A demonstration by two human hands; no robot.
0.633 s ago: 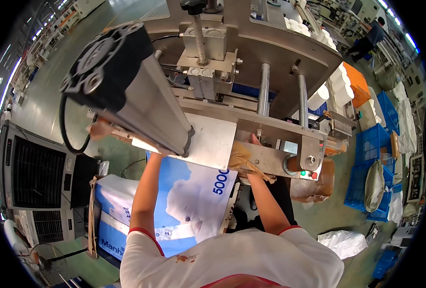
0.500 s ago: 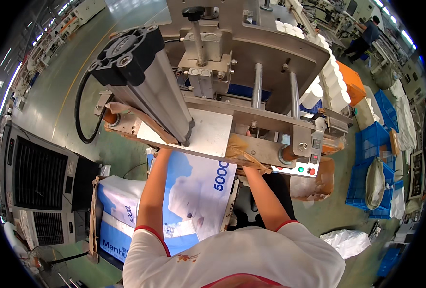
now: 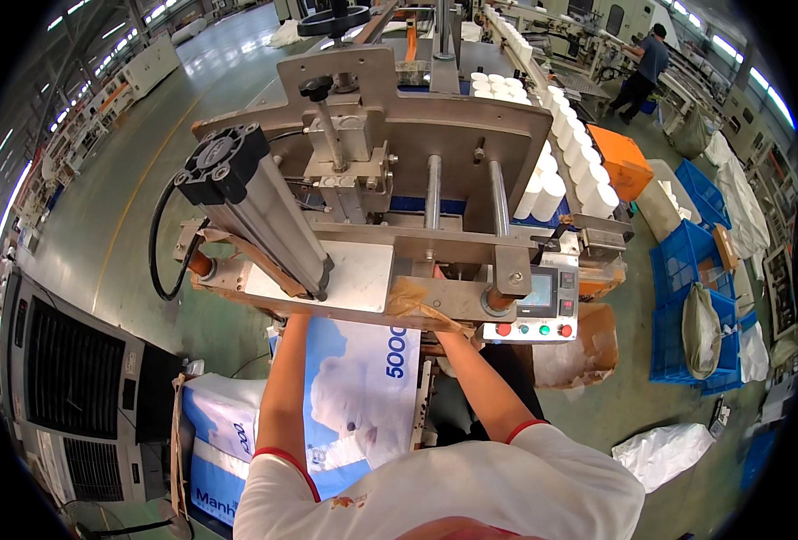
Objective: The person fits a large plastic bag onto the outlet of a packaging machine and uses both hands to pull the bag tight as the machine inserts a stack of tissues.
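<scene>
Both my forearms reach forward under the steel crossbar of a packing machine with a big pneumatic cylinder. The bar hides my left hand completely. Of my right hand only a bit of finger shows through a gap behind the bar, so what it holds cannot be seen. Between my arms lies a blue and white printed plastic packaging film with a white bear picture; its far end runs under the bar, close to my left wrist.
Right of the bar is a control box with a screen and coloured buttons. White paper rolls line a conveyor beyond it. A stack of printed packaging is at my left. Blue crates stand right; a person works far right.
My view has tilted up and shifted, so the machine sits lower and further left and the control screen shows fully. Both forearms still reach under the bar.
</scene>
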